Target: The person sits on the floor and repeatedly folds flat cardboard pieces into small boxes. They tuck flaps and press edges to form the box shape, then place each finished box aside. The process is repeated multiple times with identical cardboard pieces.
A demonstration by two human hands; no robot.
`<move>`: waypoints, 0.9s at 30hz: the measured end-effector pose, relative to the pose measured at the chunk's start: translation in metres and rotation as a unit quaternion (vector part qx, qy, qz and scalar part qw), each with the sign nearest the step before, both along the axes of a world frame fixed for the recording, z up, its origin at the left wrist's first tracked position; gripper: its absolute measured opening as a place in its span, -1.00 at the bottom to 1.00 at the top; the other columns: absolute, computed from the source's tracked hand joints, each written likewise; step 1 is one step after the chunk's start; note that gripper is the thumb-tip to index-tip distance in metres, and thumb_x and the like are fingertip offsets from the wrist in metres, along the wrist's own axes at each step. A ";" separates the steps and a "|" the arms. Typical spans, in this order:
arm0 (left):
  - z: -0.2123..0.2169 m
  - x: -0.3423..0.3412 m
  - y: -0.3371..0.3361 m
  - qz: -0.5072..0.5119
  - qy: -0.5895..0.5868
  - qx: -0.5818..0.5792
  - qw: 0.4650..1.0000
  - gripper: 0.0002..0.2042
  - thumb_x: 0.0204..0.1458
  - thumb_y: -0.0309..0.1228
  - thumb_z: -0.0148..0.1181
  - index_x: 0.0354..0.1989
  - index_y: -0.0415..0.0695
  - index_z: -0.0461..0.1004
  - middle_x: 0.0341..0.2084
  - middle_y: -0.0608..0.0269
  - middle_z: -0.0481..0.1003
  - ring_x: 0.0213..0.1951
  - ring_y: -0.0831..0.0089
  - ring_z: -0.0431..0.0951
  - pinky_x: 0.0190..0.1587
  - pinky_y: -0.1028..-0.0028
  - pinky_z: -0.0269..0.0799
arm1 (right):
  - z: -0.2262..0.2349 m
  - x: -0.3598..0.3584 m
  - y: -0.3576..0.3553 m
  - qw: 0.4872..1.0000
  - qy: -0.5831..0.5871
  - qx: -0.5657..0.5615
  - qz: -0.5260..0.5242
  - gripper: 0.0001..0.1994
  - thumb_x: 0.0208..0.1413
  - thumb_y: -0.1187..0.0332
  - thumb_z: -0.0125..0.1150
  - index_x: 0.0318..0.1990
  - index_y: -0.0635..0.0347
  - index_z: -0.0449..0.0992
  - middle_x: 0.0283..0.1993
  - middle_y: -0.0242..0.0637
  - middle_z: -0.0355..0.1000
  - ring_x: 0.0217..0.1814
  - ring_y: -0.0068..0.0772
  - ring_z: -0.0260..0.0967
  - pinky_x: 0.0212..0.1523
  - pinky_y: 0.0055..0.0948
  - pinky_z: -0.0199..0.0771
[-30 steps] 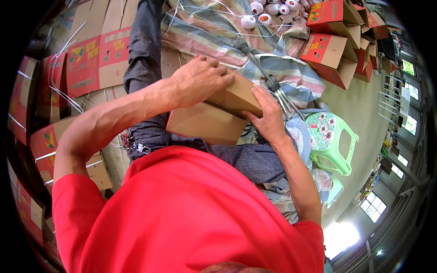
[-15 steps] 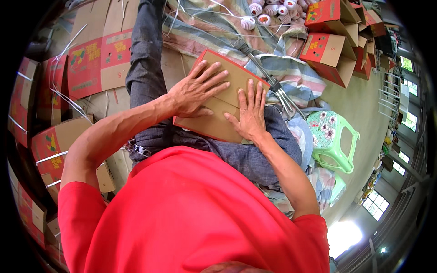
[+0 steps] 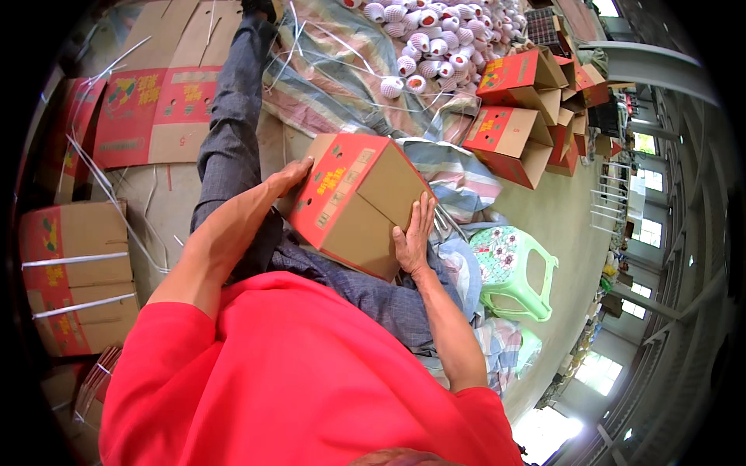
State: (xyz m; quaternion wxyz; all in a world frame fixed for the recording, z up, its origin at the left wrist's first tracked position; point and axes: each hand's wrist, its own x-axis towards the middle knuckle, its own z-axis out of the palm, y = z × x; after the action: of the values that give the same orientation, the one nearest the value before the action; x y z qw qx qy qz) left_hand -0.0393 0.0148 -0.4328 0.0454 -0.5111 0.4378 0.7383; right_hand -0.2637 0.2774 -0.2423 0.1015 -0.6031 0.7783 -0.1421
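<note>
A closed cardboard box [image 3: 353, 202], brown with red printed panels, rests tilted on my lap. My left hand [image 3: 289, 175] presses flat against its left red side. Along the box's right brown side lies my right hand [image 3: 413, 235], fingers spread upward. Both hands clamp the box between them. My legs in grey trousers [image 3: 233, 140] stretch out under it, and my red shirt fills the lower part of the view.
Flattened red and brown cartons [image 3: 148, 109] lie at the left, strapped bundles [image 3: 74, 279] lower left. Open boxes [image 3: 513, 128] stand at the upper right beside a heap of net-wrapped fruit [image 3: 435, 39]. A green plastic stool [image 3: 513, 272] stands to my right. White straps litter the striped sheet [image 3: 350, 85].
The box was a flat piece under both palms; now it stands as a formed box, turned on my lap, with my hands moved to its two sides.
</note>
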 end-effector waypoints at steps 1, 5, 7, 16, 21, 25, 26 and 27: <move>0.011 0.003 -0.007 0.007 0.022 0.018 1.000 -0.30 0.22 0.12 0.20 0.24 -0.31 0.44 0.00 -0.02 0.52 -0.04 0.19 0.50 -0.01 0.17 0.43 | 0.000 0.000 0.000 0.997 -0.058 -0.032 -0.044 -0.08 0.38 -0.26 -0.13 0.57 0.38 -0.06 0.70 0.17 -0.31 0.75 0.26 -0.47 0.65 0.11 -0.44; 0.092 0.014 -0.045 0.040 0.085 -0.094 0.991 -0.48 0.10 -0.13 0.48 0.08 -0.27 0.52 -0.26 0.16 0.62 -0.32 0.41 0.59 -0.29 0.35 0.50 | 0.017 0.019 -0.012 0.909 -0.356 -0.106 -0.188 -0.14 0.43 -0.27 -0.17 0.57 0.30 -0.06 0.58 -0.05 -0.03 0.63 -0.13 -0.12 0.56 -0.18 -0.05; 0.114 0.025 -0.052 0.041 0.155 -0.128 0.979 -0.53 0.10 -0.20 0.49 0.03 -0.28 0.52 -0.25 0.17 0.62 -0.28 0.41 0.59 -0.23 0.31 0.53 | 0.029 0.029 -0.015 0.897 -0.395 -0.073 -0.187 -0.25 0.50 -0.20 -0.21 0.56 0.21 0.00 0.45 -0.26 0.18 0.46 -0.37 0.18 0.40 -0.32 0.30; 0.322 0.036 -0.045 -0.327 0.218 -0.523 0.756 -0.79 0.11 -0.37 0.29 -0.16 -0.19 0.49 -0.22 -0.12 0.61 -0.17 -0.16 0.64 -0.17 0.06 0.57 | -0.015 0.011 -0.008 0.767 -0.575 0.009 -0.285 -0.40 0.54 0.05 -0.15 0.49 0.35 0.17 0.35 -0.04 0.42 0.30 -0.24 0.46 0.29 -0.31 0.43; 0.247 0.057 0.013 -0.477 0.205 -0.638 0.568 -0.78 0.08 -0.39 0.22 -0.09 -0.04 0.53 -0.33 0.18 0.58 -0.24 0.15 0.69 -0.21 0.22 0.62 | -0.005 -0.006 -0.042 0.857 -0.405 -0.119 -0.294 -0.20 0.49 -0.20 -0.13 0.55 0.35 0.05 0.51 0.08 0.23 0.46 -0.06 0.33 0.38 -0.16 0.35; 0.216 0.071 0.019 -0.473 0.234 -0.589 0.612 -0.72 0.11 -0.27 0.25 -0.03 -0.05 0.52 -0.30 0.12 0.55 -0.19 0.10 0.65 -0.13 0.13 0.56 | 0.021 0.018 -0.083 0.848 -0.494 -0.051 -0.186 -0.23 0.49 -0.15 -0.08 0.55 0.31 0.05 0.55 0.05 0.17 0.58 -0.11 0.15 0.50 -0.14 0.20; 0.219 0.065 0.022 -0.470 0.243 -0.574 0.625 -0.70 0.12 -0.23 0.26 -0.01 -0.06 0.52 -0.29 0.10 0.55 -0.15 0.09 0.64 -0.10 0.10 0.55 | 0.024 0.025 -0.088 0.880 -0.443 -0.019 -0.171 -0.29 0.48 -0.07 -0.03 0.49 0.36 0.12 0.46 0.11 0.26 0.51 -0.03 0.23 0.45 -0.14 0.23; 0.219 0.059 0.022 -0.452 0.240 -0.563 0.648 -0.67 0.13 -0.20 0.27 0.01 -0.08 0.50 -0.25 0.08 0.54 -0.09 0.08 0.61 -0.04 0.07 0.51 | 0.022 0.029 -0.096 0.910 -0.388 0.009 -0.146 -0.35 0.46 0.01 0.02 0.43 0.40 0.18 0.38 0.16 0.35 0.45 0.04 0.31 0.41 -0.14 0.27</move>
State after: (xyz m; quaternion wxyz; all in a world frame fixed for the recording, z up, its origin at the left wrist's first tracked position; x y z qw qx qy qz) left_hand 0.0200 0.0370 -0.2135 -0.0299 0.0186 0.9418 0.3342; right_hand -0.2345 0.1809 -0.2208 0.3794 -0.3790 0.7581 -0.3710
